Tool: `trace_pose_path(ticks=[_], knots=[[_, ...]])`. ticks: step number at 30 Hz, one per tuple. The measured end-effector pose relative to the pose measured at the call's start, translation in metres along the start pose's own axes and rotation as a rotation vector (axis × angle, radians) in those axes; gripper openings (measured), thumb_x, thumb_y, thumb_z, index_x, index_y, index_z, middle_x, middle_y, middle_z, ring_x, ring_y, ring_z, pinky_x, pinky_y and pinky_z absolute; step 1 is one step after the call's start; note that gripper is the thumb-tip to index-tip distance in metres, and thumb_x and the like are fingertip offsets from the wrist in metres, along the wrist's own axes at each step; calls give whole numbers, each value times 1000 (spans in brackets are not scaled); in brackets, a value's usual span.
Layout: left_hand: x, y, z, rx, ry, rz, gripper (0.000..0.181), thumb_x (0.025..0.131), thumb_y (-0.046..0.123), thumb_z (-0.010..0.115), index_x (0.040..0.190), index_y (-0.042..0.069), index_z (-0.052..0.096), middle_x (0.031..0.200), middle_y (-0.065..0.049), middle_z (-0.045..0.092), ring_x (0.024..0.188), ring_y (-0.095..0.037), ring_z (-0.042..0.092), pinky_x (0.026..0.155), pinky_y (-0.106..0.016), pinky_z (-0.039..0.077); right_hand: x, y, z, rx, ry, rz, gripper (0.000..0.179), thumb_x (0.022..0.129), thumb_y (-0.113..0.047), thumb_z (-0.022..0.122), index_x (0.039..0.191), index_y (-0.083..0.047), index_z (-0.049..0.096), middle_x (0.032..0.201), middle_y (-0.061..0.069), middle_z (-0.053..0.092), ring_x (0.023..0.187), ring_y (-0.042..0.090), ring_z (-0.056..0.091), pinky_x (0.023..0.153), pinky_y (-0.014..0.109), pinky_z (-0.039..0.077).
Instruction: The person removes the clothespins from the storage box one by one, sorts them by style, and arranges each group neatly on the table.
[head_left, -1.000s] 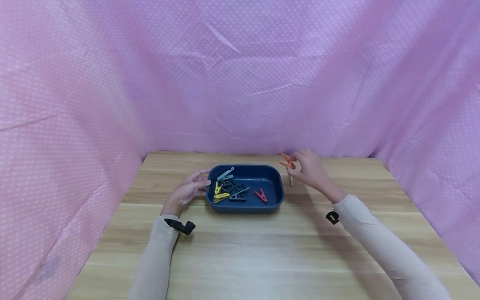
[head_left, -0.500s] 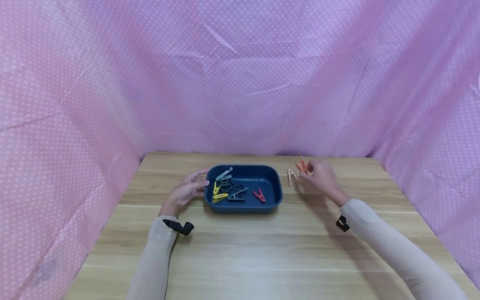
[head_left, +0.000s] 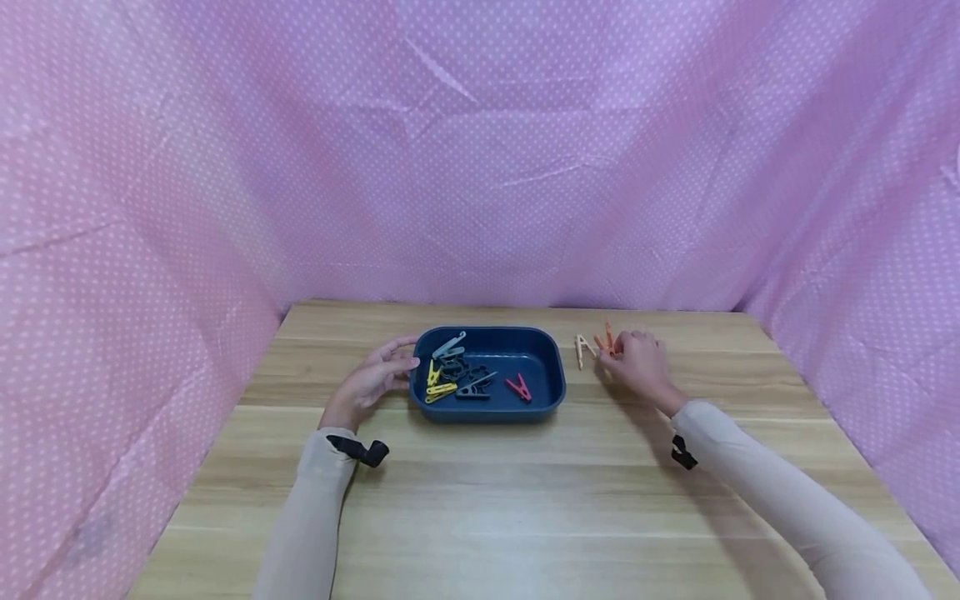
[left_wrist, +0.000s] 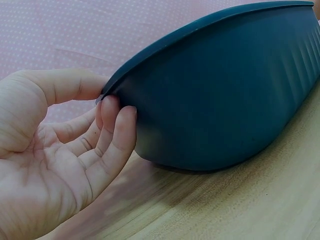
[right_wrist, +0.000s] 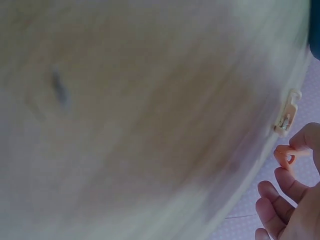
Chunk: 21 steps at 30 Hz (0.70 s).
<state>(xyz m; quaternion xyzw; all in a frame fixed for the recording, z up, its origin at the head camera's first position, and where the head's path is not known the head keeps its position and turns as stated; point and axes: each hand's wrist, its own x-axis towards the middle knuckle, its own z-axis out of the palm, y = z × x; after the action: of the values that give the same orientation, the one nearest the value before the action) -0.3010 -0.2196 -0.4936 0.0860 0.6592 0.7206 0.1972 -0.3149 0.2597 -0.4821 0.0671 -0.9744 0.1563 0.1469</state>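
Note:
A dark blue tray sits on the wooden table and holds several clothespins: grey, yellow, dark ones and a red one. My left hand holds the tray's left rim, thumb on top, fingertips against the outer wall. To the tray's right, my right hand pinches an orange clothespin low over the table; the right wrist view shows the orange clothespin at my fingertips. A beige clothespin lies between tray and right hand, and this beige clothespin lies loose.
Pink dotted cloth walls the table at the back and both sides. Bare wood stretches in front of the tray toward me.
My right hand carried the orange clothespin from beside the tray's far right corner further right and down toward the table, uncovering the beige one. The left hand stayed on the tray.

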Motion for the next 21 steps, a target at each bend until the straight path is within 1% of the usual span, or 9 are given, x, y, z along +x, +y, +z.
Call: trace_pose_path(ticks=[2, 6, 12, 15, 21], knots=[[0, 0, -1, 6, -5, -5, 58, 103, 7, 56, 156, 4, 31, 112, -1, 64, 91, -10, 66, 81, -29, 56, 0, 1, 1, -5, -15, 5, 29, 88, -30, 70, 84, -3, 64, 85, 17, 64, 84, 35, 55, 78, 49, 39], [1, 2, -1, 9, -4, -11, 58, 104, 8, 55, 156, 4, 31, 113, -1, 64, 91, -10, 66, 81, -30, 56, 1, 3, 3, -28, -19, 1, 28, 88, -30, 68, 82, -3, 63, 84, 17, 64, 84, 36, 56, 77, 50, 40], [0, 0, -1, 22, -5, 1, 56, 104, 9, 55, 155, 4, 32, 113, -1, 63, 92, -10, 66, 82, -30, 56, -3, 4, 8, -63, -13, -13, 31, 91, -31, 66, 76, -4, 61, 83, 17, 62, 83, 36, 55, 76, 49, 40], [-1, -1, -1, 19, 1, -10, 55, 104, 8, 55, 155, 5, 33, 113, -1, 64, 93, -11, 66, 82, -31, 56, -6, 4, 10, -79, -26, -15, 32, 92, -30, 65, 73, -5, 60, 82, 17, 60, 83, 36, 54, 74, 49, 39], [0, -2, 0, 19, 2, -7, 55, 104, 10, 55, 155, 6, 34, 113, -1, 64, 93, -11, 66, 82, -31, 56, -6, 5, 6, -55, -27, -19, 35, 93, -27, 67, 66, -6, 60, 74, 14, 58, 73, 33, 53, 69, 46, 36]])
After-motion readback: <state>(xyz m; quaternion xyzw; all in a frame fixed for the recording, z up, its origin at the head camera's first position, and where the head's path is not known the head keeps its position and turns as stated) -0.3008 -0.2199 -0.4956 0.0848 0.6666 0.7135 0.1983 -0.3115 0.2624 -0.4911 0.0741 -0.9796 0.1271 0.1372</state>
